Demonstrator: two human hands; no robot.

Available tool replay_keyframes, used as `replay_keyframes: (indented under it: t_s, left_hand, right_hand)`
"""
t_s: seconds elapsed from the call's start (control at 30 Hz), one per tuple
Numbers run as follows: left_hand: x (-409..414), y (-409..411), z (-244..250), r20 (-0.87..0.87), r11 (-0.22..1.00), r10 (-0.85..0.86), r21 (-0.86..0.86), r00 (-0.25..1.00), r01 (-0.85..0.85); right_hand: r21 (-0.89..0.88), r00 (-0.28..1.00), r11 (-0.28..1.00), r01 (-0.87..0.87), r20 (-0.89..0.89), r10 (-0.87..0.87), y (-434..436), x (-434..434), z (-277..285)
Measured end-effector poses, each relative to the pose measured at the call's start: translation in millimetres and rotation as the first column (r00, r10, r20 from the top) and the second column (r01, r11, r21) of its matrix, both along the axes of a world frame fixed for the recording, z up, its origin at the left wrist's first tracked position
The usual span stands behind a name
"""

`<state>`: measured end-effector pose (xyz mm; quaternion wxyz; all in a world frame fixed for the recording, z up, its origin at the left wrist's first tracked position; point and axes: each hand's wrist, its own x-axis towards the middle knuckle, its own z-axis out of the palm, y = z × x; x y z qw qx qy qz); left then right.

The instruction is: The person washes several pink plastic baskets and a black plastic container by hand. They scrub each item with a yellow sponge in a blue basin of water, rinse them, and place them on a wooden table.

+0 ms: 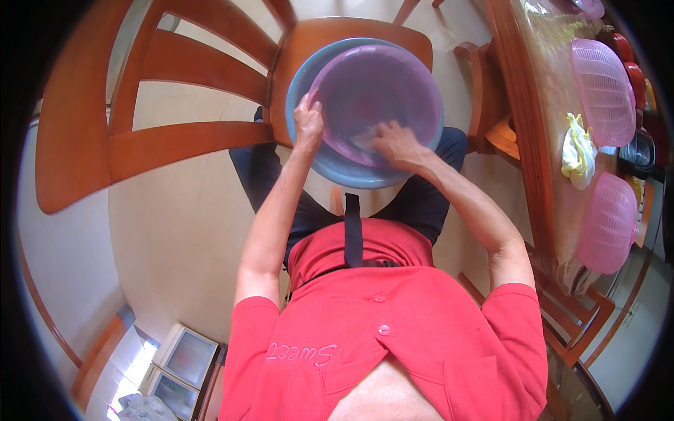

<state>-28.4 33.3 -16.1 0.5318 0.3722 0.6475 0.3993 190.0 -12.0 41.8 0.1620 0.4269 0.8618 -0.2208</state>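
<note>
A purple plastic basin [368,58] rests tilted inside a wider blue basin [353,181] on the seat of a wooden chair [337,25]. My left hand [309,123] grips the purple basin's rim on its left side, thumb on the edge. Down in the lower part of that basin is my right hand [396,146], its fingers spread and blurred. A pale, blurred patch [363,139] shows by those fingertips; whether it is water or a thing, and whether the fingers hold it, I cannot tell.
On my right runs a wooden table [542,131] under a clear cover. Two pink plastic baskets [605,94] stand on it, with a crumpled white and yellow leafy bundle [578,152] between them. The chair's slatted back [205,68] rises at left; another wooden chair [574,316] is lower right.
</note>
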Motion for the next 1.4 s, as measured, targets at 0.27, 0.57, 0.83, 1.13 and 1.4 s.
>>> replay_keyframes:
  t_s: [0.27,0.57,0.83,1.13,1.4]
  left_hand:
    - [14,-8,42,-0.097,1.0,-0.019,-0.023,0.995,0.017]
    - [29,-71,33,0.421,0.977,0.156,0.067,0.893,-0.203]
    - [43,-75,27,0.505,0.86,0.24,-0.508,0.829,0.06]
    - [-27,-32,22,-0.259,0.898,-0.436,-0.192,0.862,0.396]
    - [5,-60,47,-0.094,0.95,-0.284,-0.163,0.954,0.267]
  right_hand:
    - [0.168,0.918,0.902,0.397,-0.071,-0.391,6,4,-35]
    - [-0.131,0.502,0.604,0.786,-0.435,-0.748,2,-14,-70]
    - [-0.974,-0.032,0.08,0.214,-0.089,-0.996,10,-18,-66]
    - [0.078,0.984,0.982,0.174,0.032,-0.177,13,3,-12]
    - [-0.308,0.892,0.873,0.378,-0.132,-0.433,11,-22,0]
